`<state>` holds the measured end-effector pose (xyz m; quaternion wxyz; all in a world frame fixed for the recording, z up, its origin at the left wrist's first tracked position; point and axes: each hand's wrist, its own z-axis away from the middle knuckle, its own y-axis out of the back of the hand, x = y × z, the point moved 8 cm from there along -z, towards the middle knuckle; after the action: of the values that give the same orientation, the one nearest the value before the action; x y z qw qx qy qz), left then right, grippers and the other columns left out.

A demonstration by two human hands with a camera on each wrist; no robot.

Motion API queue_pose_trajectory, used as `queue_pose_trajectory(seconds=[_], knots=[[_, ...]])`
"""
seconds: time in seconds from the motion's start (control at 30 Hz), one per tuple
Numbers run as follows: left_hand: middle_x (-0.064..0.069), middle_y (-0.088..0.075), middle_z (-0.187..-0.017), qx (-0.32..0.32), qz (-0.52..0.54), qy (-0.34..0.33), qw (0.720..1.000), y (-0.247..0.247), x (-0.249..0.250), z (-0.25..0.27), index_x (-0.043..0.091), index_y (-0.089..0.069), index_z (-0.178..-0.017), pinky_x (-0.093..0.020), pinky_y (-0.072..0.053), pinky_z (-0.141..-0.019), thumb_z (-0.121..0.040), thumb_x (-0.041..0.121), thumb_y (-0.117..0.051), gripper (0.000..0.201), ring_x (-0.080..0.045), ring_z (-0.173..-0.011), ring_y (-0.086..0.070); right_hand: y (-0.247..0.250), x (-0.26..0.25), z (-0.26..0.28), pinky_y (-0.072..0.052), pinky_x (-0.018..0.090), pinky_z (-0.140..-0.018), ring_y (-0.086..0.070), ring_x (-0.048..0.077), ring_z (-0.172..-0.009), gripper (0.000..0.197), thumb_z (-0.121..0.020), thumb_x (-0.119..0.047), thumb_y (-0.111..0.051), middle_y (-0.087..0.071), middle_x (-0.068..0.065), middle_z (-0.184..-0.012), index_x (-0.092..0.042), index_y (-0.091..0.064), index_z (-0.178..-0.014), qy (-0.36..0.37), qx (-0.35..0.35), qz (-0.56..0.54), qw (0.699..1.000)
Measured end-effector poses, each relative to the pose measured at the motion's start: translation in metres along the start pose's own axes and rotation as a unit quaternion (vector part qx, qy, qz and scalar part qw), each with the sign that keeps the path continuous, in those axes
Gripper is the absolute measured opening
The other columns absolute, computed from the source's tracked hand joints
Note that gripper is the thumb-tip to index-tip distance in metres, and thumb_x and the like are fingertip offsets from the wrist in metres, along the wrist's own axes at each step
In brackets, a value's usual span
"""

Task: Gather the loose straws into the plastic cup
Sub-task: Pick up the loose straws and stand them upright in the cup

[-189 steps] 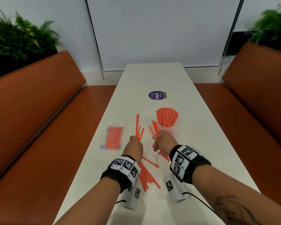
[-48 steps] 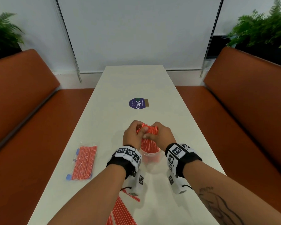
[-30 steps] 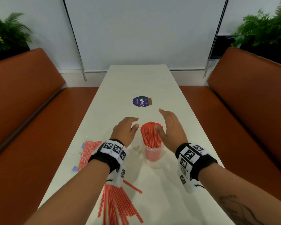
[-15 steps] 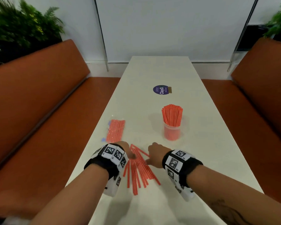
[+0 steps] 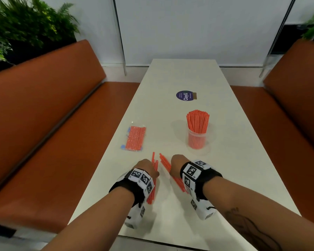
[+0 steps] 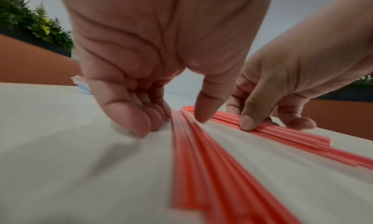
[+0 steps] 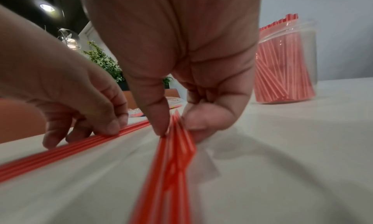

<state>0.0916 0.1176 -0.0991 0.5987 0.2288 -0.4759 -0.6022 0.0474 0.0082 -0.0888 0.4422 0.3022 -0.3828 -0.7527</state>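
Observation:
A clear plastic cup (image 5: 197, 140) packed with upright orange straws stands on the white table (image 5: 234, 160), to the right of centre; it also shows as the cup (image 7: 286, 71) in the right wrist view. Loose orange straws lie near the front edge in two bundles. My left hand (image 5: 146, 168) curls over the left bundle (image 5: 153, 180); in the left wrist view the left hand (image 6: 175, 119) has its thumb and fingers on either side of those straws (image 6: 191, 155). My right hand (image 5: 177, 164) pinches the right bundle (image 7: 175, 147) between thumb and fingers.
A sealed clear packet of orange straws (image 5: 135, 138) lies left of the cup. A round purple sticker (image 5: 185, 96) sits farther back. Orange benches (image 5: 43, 115) flank the table, and plants stand behind them. The table's front edge is just behind my wrists.
Both hands left the cup and drew back to the loose pile near the front edge. The fanned pile has been split into two bundles, one held in each hand.

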Motion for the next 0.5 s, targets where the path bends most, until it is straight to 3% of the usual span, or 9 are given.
queue_pose_trajectory(seconds=[0.03, 0.1, 0.2, 0.27, 0.33, 0.43, 0.5], knots=[[0.0, -0.048, -0.061, 0.003, 0.012, 0.003, 1.0, -0.001, 0.0, 0.0, 0.013, -0.044, -0.06, -0.02, -0.038, -0.051, -0.084, 0.027, -0.062, 0.033, -0.018, -0.06, -0.052, 0.0, 0.002, -0.001, -0.047, 0.027, -0.076, -0.054, 0.022, -0.086, 0.022, -0.09, -0.018, -0.057, -0.044, 0.003, -0.065, -0.006, -0.05, -0.073, -0.008, 0.009, -0.013, 1.0], [-0.004, -0.06, -0.077, 0.003, 0.006, 0.007, 1.0, -0.002, 0.004, 0.001, 0.011, -0.055, -0.076, -0.024, -0.046, -0.061, -0.08, 0.035, -0.068, 0.028, -0.022, -0.074, -0.062, -0.001, 0.003, -0.001, -0.044, 0.025, -0.071, -0.053, 0.021, -0.081, 0.026, -0.085, -0.027, -0.065, -0.048, 0.002, -0.067, -0.007, -0.049, -0.082, -0.011, 0.02, -0.04, 0.999], [-0.01, -0.067, -0.108, 0.008, -0.05, -0.018, 0.999, -0.005, 0.015, 0.003, 0.004, -0.062, -0.103, -0.028, -0.051, -0.079, -0.083, 0.033, -0.066, 0.035, -0.024, -0.1, -0.066, -0.003, 0.002, 0.001, -0.049, 0.029, -0.077, -0.063, 0.024, -0.091, 0.03, -0.084, -0.032, -0.067, -0.067, 0.008, -0.101, -0.005, -0.059, -0.096, -0.014, 0.01, -0.028, 0.999], [-0.013, -0.065, -0.117, 0.004, -0.084, -0.049, 0.995, -0.008, 0.023, 0.004, 0.001, -0.062, -0.11, -0.028, -0.049, -0.089, -0.092, 0.025, -0.055, 0.031, -0.025, -0.109, -0.063, -0.005, 0.003, 0.002, -0.048, 0.031, -0.079, -0.062, 0.024, -0.096, 0.022, -0.087, -0.027, -0.063, -0.064, 0.009, -0.104, -0.007, -0.056, -0.082, -0.013, -0.006, -0.026, 1.0], [-0.014, -0.062, -0.123, 0.002, -0.095, -0.064, 0.993, -0.011, 0.027, 0.005, -0.001, -0.06, -0.116, -0.028, -0.045, -0.095, -0.096, 0.017, -0.047, 0.03, -0.026, -0.115, -0.059, -0.009, 0.009, 0.001, -0.042, 0.028, -0.075, -0.062, 0.024, -0.1, 0.028, -0.09, -0.02, -0.059, -0.059, 0.01, -0.101, -0.009, -0.047, -0.068, -0.026, -0.01, -0.027, 0.999], [-0.016, -0.06, -0.125, 0.0, -0.094, -0.074, 0.993, -0.016, 0.03, 0.005, -0.002, -0.058, -0.117, -0.029, -0.044, -0.097, -0.097, 0.014, -0.044, 0.029, -0.028, -0.117, -0.057, -0.009, 0.012, -0.001, -0.039, 0.026, -0.072, -0.063, 0.025, -0.107, 0.024, -0.09, -0.015, -0.057, -0.065, 0.008, -0.099, -0.009, -0.048, -0.069, -0.033, 0.005, -0.053, 0.998], [-0.016, -0.059, -0.126, -0.009, -0.1, -0.08, 0.992, -0.02, 0.032, 0.004, -0.001, -0.057, -0.12, -0.03, -0.043, -0.098, -0.097, 0.014, -0.043, 0.031, -0.028, -0.118, -0.056, -0.008, 0.01, 0.001, -0.044, 0.028, -0.077, -0.063, 0.025, -0.103, 0.027, -0.091, -0.012, -0.055, -0.066, 0.01, -0.114, -0.009, -0.047, -0.066, -0.036, -0.005, -0.038, 0.999]])
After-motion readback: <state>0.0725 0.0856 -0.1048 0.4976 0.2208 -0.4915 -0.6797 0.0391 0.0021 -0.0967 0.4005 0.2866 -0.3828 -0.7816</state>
